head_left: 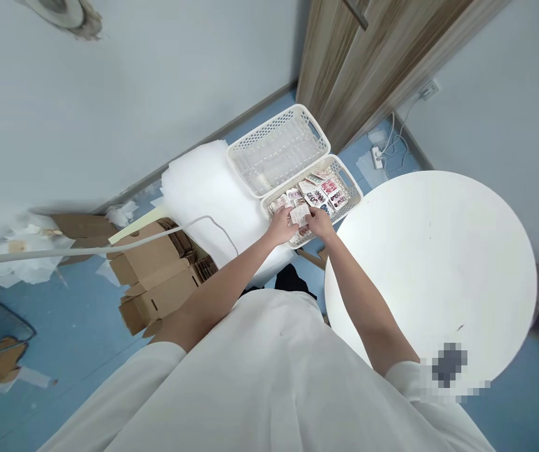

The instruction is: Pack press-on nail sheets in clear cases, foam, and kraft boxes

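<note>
My left hand (279,228) and my right hand (321,223) both grip a small white printed card (300,215), one at each side edge. The print is too small to read. Under the card is the near white plastic basket (357,196), which holds several small flat packs (330,187) with pink, red, dark and blue patterns. They lie overlapping, some beneath my hands. Just behind stands a second white basket (230,154), with clear plastic pieces (281,154) inside.
A large round white table (439,251) is close on my right. Left of the baskets lie white foam sheeting (198,182) and flattened cardboard boxes (151,257). A pale cable (109,248) crosses from the left. A power strip (376,157) lies on the floor near the wooden door (340,69).
</note>
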Demonstrator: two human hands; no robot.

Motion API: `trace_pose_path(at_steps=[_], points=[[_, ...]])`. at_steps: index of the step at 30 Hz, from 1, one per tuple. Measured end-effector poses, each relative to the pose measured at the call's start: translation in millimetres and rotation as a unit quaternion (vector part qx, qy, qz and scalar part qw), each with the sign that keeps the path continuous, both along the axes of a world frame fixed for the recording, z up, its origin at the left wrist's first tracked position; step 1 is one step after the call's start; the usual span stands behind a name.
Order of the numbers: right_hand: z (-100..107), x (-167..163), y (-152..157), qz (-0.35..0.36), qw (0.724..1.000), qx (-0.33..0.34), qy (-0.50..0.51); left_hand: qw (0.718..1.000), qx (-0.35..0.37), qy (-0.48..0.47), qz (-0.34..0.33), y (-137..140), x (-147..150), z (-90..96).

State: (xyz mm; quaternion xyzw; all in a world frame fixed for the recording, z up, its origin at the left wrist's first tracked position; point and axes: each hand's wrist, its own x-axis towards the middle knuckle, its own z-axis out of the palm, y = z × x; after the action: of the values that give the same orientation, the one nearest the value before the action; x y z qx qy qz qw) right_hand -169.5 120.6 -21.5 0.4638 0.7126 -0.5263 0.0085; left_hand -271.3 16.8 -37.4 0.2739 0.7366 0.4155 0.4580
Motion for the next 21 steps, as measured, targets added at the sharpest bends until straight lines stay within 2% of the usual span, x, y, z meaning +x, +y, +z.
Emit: trace_pose_path(at_steps=[3,5,9,13,17,21], points=[[21,11,-13,-0.06,0.991,-0.097,0.066,0.999,0.035,-0.009,0.033,-16,-1,17.4],[37,17,-26,-0.069,0.986,-0.119,0.095,0.997,0.054,-0.03,0.054,-31,-3,30.9],[60,30,-57,-0.075,0.984,-0.064,0.147,0.989,0.075,-0.111,0.059,-65,0,54.0],[69,42,-86,-0.113,0.975,-0.007,0.193,0.979,0.103,-0.17,0.046,-94,11,67.5],[74,57,-109,-0.154,0.969,0.004,0.195,0.977,0.11,-0.18,0.033,-110,22,72.8],[80,78,-128,-0.194,0.958,0.007,0.212,0.976,0.108,-0.19,0.007,-115,35,69.4]])
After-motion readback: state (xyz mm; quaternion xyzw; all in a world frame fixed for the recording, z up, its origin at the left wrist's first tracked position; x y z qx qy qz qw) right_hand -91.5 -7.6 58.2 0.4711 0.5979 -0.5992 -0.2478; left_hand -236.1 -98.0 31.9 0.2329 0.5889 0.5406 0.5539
